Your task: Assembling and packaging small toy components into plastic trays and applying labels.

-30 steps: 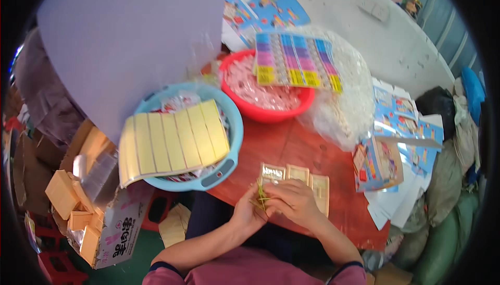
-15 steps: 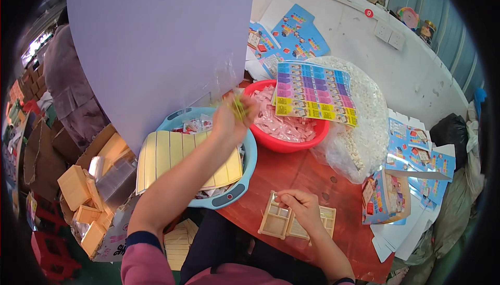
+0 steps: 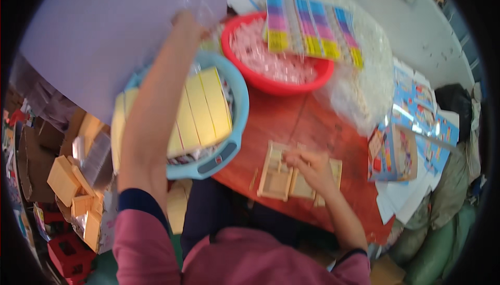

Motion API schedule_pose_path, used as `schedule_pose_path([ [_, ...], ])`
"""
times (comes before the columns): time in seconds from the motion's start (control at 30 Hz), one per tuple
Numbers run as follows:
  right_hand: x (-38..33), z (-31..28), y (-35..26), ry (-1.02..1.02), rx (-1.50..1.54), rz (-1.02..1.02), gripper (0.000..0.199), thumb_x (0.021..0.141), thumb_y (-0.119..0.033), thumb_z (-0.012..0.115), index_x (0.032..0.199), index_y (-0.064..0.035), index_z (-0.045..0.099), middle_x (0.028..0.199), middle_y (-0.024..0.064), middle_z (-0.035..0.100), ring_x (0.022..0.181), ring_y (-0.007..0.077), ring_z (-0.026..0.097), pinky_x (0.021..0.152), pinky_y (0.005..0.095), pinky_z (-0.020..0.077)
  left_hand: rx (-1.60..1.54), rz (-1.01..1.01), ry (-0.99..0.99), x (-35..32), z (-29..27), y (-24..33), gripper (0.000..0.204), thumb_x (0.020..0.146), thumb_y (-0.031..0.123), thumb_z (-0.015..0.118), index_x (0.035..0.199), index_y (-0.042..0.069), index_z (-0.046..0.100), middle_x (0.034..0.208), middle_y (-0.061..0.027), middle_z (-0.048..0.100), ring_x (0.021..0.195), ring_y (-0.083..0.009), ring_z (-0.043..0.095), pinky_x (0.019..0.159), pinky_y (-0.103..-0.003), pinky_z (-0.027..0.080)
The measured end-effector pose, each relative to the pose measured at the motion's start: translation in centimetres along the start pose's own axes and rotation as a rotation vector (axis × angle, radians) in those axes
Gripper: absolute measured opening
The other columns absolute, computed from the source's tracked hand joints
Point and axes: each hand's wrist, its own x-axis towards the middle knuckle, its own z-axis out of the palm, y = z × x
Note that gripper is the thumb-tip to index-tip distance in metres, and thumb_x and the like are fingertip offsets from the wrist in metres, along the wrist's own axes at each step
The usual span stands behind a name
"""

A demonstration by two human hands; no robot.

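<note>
My left arm reaches far across the blue basin, and my left hand [image 3: 187, 26] is by clear plastic film [image 3: 204, 14] against the pale upright panel. Motion blur hides its fingers and whatever they may hold. Something yellow-green shows faintly beside that hand. On the red table, my right hand [image 3: 314, 169] lies over a small wooden tray with compartments [image 3: 276, 183], thumb and fingers closed at one of its dividers. Part of the tray is covered by the hand. A thin wooden stick [image 3: 253, 179] lies left of the tray.
A blue basin [image 3: 240, 123] holds small packets under a striped yellow sheet [image 3: 200, 113]. Beyond stands a red basin [image 3: 271, 88] of pink packets, with printed sheets [image 3: 312, 29] on it. A large bag of white pieces [image 3: 370, 76] and a printed box [image 3: 393, 155] stand right.
The view has tilted, so the table sits higher in the picture. My left hand has moved farther away and left, toward the panel. My right hand stays at the wooden tray.
</note>
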Motion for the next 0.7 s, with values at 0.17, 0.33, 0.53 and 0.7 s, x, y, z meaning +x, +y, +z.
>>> schedule_pose_path([
  [0.17, 1.1, -0.6, 0.9, -0.097, -0.407, -0.209, 0.013, 0.082, -0.009, 0.061, 0.093, -0.0033, 0.065, 0.087, 0.0101, 0.065, 0.081, 0.0245, 0.064, 0.07, 0.031, 0.0499, -0.936, -0.36, 0.064, -10.9, 4.2, 11.0, 0.062, 0.09, 0.032, 0.05, 0.139, 0.004, 0.023, 0.134, -0.0272, 0.034, 0.111, -0.0456, 0.046, 0.091, -0.069, 0.032],
  [0.33, 3.1, 4.0, 1.6, -0.432, -0.816, -0.504, 0.009, 0.075, -0.013, 0.059, 0.078, -0.0046, 0.061, 0.086, 0.0091, 0.061, 0.085, 0.0255, 0.061, 0.072, 0.0357, 0.0493, -1.348, -0.389, -0.732, -7.1, -0.2, 7.8, 0.043, 0.092, 0.034, 0.037, 0.12, 0.004, 0.049, 0.123, -0.0171, 0.052, 0.115, -0.038, 0.046, 0.092, -0.064, 0.032],
  [0.53, 3.4, 5.9, 2.1, -0.659, -1.003, -0.591, 0.01, 0.075, -0.013, 0.054, 0.078, -0.0057, 0.06, 0.086, 0.0067, 0.059, 0.089, 0.0243, 0.06, 0.07, 0.0377, 0.0494, -1.161, -0.131, -0.362, -15.1, -0.5, 12.9, 0.058, 0.086, 0.027, 0.057, 0.135, 0.006, 0.032, 0.14, -0.0183, 0.027, 0.13, -0.0368, 0.028, 0.103, -0.06, 0.026],
  [0.7, 2.1, 5.9, 2.2, -0.554, -1.101, -0.822, 0.01, 0.078, -0.016, 0.051, 0.077, -0.0076, 0.055, 0.082, 0.0043, 0.055, 0.083, 0.0206, 0.056, 0.067, 0.0323, 0.0455, -1.064, -0.087, -0.12, -18.1, -3.3, 14.3, 0.043, 0.088, 0.023, 0.057, 0.123, 0.0, 0.045, 0.131, -0.0145, 0.044, 0.122, -0.0321, 0.04, 0.103, -0.054, 0.029],
])
